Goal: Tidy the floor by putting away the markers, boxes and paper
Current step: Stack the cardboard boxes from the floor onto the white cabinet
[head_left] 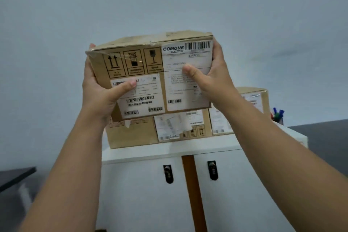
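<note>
From the head camera, a person is holding a brown cardboard shipping box (150, 75) up in front of a pale blue-grey wall (169, 2). The left hand (99, 88) is gripping the box's left side, thumb pressing flat on a white barcode label, fingers wrapping behind the edge. The right hand (212, 75) is gripping the right side, thumb lying across the large white address label (186, 73) printed "COMONE EXPRESS", fingers curling around the far edge. The box is tilting slightly, its left side lower, and black handling symbols are showing on its upper left face.

Just below it, a second, wider brown cardboard box (135, 133) is sitting on top of a white two-door cabinet (150, 194); whether the held box is touching it is hard to tell. A third brown cardboard box (252, 100) is standing beside it to the right, partly hidden by the right forearm. Further right, blue and green markers (278, 114) are standing upright in a container at the cabinet's edge. Two black lock handles (168, 173) are showing on the cabinet doors, with a brown strip between them. A dark desk (15, 175) corner is appearing at lower left.
</note>
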Available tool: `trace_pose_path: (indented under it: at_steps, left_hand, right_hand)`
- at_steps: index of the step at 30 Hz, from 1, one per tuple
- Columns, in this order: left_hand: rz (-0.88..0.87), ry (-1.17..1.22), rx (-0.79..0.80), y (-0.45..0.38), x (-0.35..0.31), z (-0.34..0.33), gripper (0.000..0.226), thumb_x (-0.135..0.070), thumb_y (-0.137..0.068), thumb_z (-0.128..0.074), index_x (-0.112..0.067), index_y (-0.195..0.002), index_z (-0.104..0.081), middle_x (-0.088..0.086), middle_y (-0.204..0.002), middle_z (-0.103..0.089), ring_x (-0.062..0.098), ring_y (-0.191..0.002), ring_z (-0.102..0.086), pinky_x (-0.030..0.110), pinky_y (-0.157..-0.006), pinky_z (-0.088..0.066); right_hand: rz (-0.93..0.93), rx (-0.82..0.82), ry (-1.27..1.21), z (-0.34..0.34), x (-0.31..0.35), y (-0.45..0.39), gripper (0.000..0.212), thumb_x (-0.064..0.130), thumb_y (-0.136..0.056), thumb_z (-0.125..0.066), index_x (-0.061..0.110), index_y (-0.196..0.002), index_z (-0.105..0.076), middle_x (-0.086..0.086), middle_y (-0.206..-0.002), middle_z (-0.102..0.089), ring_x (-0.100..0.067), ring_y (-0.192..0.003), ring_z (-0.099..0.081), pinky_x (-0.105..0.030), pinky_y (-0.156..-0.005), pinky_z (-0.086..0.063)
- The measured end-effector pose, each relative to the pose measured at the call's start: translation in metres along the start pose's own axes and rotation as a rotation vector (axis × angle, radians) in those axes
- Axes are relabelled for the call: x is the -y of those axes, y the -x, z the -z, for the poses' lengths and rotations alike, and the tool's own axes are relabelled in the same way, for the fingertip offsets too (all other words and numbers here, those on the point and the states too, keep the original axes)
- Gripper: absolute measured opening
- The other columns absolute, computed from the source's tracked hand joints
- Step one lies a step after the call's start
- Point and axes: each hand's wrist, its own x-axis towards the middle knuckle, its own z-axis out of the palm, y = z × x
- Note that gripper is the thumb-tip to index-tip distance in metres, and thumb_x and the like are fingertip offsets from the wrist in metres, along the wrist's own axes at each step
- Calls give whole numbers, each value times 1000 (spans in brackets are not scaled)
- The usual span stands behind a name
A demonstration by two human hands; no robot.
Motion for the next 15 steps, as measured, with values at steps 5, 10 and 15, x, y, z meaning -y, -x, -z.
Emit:
trace_pose_path:
  at_steps: [5,10,15]
  left_hand:
    - [118,-80,-80,-28,32,83,97,-4,-65,-83,-38,-142,-37,-3,-122,-68,20,-110,-68,36,-75,-61]
    - [316,-166,-156,-42,95,134,66,-5,-74,-81,-29,-129,-53,-3,-112,-73,21,-101,-71,37,-73,-62]
    - [420,-409,-326,-44,154,144,57,-31,-85,-74,-42,-134,-48,-12,-113,-67,13,-98,-68,35,-70,-61]
  right_hand:
    - [-84,147,-43,-83,-39,-49,89,18,-83,-75,22,-150,-16,-4,-134,-54,-20,-118,-60,-47,-96,-53]
    - [-232,266,154,-133,-94,-65,87,21,-89,-67,27,-153,-10,-2,-145,-48,-24,-128,-51,-46,-109,-41]
    - [-242,327,293,-163,-133,-55,95,10,-87,-67,33,-153,-3,4,-152,-39,-20,-134,-45,-37,-107,-38]
